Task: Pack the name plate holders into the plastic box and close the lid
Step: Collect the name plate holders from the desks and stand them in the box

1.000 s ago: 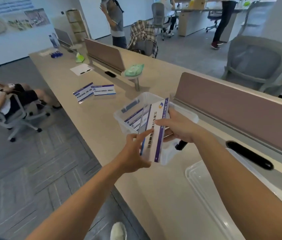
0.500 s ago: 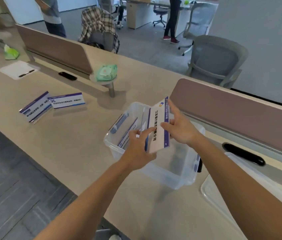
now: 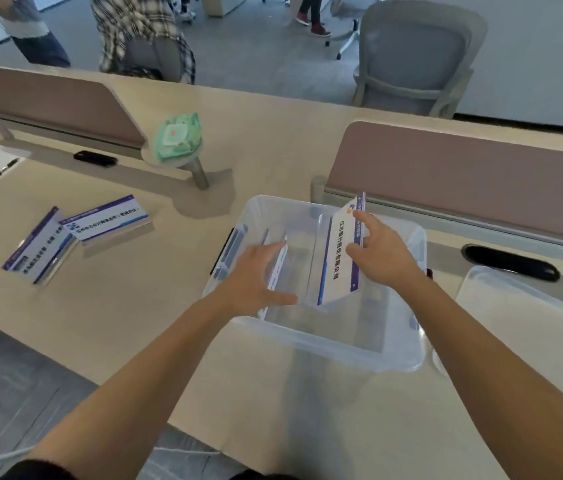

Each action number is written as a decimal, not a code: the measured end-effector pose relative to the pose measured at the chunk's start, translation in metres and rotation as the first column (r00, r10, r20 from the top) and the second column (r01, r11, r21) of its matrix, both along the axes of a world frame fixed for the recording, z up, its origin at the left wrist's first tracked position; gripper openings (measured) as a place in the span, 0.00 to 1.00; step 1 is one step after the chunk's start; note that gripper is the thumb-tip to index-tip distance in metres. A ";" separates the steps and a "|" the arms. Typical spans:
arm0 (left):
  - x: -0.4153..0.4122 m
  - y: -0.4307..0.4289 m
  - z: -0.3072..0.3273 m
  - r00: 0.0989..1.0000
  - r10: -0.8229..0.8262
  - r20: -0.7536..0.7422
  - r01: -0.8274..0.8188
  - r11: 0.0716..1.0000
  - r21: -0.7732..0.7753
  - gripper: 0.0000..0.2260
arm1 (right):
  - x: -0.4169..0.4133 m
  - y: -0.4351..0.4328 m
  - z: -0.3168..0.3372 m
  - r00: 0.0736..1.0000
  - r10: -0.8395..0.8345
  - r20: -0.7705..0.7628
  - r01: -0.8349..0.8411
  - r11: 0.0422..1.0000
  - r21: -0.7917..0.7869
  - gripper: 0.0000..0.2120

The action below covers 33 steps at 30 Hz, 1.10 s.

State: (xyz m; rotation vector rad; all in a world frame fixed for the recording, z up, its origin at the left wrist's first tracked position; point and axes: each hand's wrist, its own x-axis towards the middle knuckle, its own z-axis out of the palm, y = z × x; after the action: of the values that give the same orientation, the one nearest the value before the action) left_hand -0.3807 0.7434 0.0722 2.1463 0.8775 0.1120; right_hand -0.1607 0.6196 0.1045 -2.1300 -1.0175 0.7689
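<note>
Frame centre: right hand [image 3: 380, 258] pinches name plate holder [image 3: 335, 258], now sunk into plastic box [image 3: 325, 348]; left hand [image 3: 252, 282], shifted off it, straight-fingered, steadies packed holder [image 3: 278, 268].

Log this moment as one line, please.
right hand pinches name plate holder in plastic box | left hand touches packed holders | two holders on table | lid off
</note>
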 end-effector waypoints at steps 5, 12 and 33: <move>-0.001 0.037 -0.007 0.988 0.002 -0.156 0.025 0.986 0.168 0.38 | -0.008 0.019 -0.034 0.996 0.044 0.076 -0.034 0.991 -0.133 0.34; -0.013 0.090 -0.045 0.960 -0.041 -0.277 0.119 0.955 0.271 0.31 | -0.029 0.040 -0.076 0.977 0.133 0.164 -0.064 0.926 -0.371 0.36; -0.016 0.102 -0.059 0.994 0.078 -0.077 -0.063 0.980 0.187 0.30 | -0.046 0.060 -0.111 0.990 0.109 -0.087 -0.136 0.886 -0.443 0.47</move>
State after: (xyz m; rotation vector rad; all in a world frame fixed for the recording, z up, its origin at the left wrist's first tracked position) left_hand -0.3966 0.8454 0.0133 2.3062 1.0270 0.1451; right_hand -0.2066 0.6800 -0.0068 -2.4234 -1.0248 1.2222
